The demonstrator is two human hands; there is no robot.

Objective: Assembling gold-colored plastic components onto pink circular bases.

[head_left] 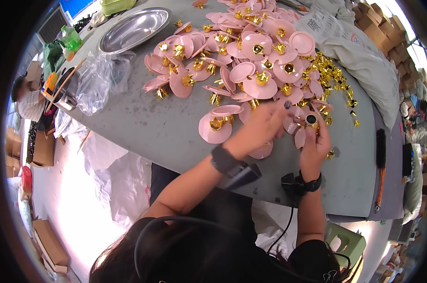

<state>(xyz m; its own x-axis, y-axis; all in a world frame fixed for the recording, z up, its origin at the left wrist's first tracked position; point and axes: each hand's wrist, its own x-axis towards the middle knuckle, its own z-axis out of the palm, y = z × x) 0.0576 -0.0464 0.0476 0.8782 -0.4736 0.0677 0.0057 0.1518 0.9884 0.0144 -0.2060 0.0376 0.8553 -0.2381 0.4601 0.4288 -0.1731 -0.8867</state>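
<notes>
My right hand [316,144] pinches a small round cup-like piece [310,119] with a pale rim and dark centre, held upward between thumb and fingers. To its left, my left hand [264,123] reaches over the pink pieces, its fingers smeared by motion. A small dark bit [287,104] shows by those fingertips; whether they grip it I cannot tell. Beyond both hands spreads a heap of pink plastic discs [259,86], many with gold crown-shaped parts on them. One pink disc with a gold crown [216,123] lies left of my left wrist.
Loose gold parts [334,75] trail along the heap's right side. A white woven sack [364,56] lies at the right edge of the grey table [142,120]. At far left are a steel bowl [135,30], clear plastic bag [100,87] and green bottle [71,38]. A black-bristled brush [380,151] lies right.
</notes>
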